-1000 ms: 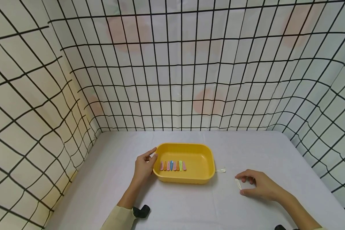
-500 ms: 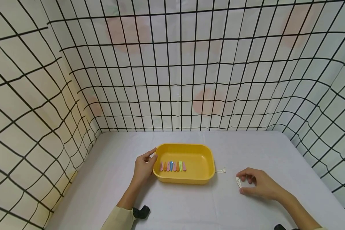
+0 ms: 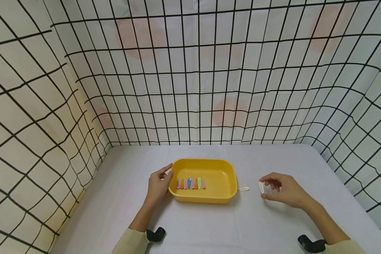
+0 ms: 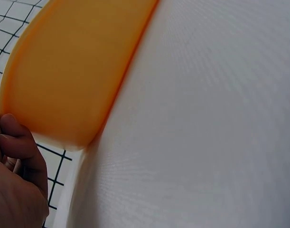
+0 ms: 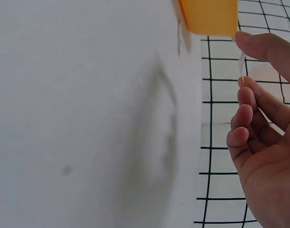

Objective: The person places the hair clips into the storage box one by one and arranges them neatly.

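Note:
A yellow plastic tray (image 3: 220,199) stands on the white table in the head view. Along its inside floor lies a row of small hair clips (image 3: 189,183), pink, orange, blue and green. My left hand (image 3: 158,184) holds the tray's left rim; the left wrist view has its curled fingers (image 4: 22,147) against the tray's edge. Between the thumb and a fingertip of my right hand (image 3: 285,190) is a white hair clip (image 3: 261,187), pinched by its ends above the table. A second white hair clip (image 3: 243,188) lies just outside the tray's right wall.
White cloth (image 3: 209,225) covers the table. Black grid netting (image 3: 200,81) over pale sheets walls off the back and both sides. A black wrist mount (image 3: 156,234) sits on the left sleeve, and another (image 3: 311,243) on the right one.
My right hand has risen and moved slightly away from me with the white hair clip, which stands more upright. The left hand and the tray have stayed in place.

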Demonstrator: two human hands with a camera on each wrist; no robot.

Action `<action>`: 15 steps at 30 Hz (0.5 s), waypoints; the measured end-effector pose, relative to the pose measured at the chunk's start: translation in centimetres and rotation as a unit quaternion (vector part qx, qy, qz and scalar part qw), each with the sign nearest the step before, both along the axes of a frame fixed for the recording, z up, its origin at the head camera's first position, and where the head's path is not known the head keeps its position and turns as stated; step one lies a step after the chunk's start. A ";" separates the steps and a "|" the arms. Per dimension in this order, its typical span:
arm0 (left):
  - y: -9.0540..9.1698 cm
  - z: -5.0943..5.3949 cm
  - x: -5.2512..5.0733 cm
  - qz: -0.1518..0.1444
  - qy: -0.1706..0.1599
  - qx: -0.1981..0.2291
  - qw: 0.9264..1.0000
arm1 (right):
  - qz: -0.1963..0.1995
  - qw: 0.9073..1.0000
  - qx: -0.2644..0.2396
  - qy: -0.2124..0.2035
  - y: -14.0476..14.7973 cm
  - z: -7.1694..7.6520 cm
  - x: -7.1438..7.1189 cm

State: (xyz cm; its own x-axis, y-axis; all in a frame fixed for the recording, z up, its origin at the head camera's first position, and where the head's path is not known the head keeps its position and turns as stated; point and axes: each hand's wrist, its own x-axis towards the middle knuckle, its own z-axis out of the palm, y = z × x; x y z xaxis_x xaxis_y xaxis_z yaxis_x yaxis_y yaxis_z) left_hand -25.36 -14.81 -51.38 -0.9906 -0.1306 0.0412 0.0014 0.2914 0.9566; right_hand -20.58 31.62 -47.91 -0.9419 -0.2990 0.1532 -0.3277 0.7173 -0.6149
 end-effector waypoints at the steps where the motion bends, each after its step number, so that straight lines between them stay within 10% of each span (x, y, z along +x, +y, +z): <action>1: 0.0 0.0 0.0 0.000 0.000 -0.001 1.000 | -0.001 1.000 0.001 0.002 -0.1 0.2 -0.2; 15: 0.0 0.2 0.0 0.003 -0.009 -0.011 1.000 | -0.007 1.000 -0.010 0.020 -2.6 2.8 -2.1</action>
State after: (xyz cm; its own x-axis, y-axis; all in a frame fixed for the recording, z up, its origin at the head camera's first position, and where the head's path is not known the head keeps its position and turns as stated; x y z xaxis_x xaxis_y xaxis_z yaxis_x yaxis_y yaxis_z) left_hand -25.32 -14.82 -51.19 -0.9904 -0.1357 0.0269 -0.0169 0.3116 0.9501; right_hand -22.69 29.04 -45.10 -0.9388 -0.2829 0.1967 -0.3428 0.7099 -0.6152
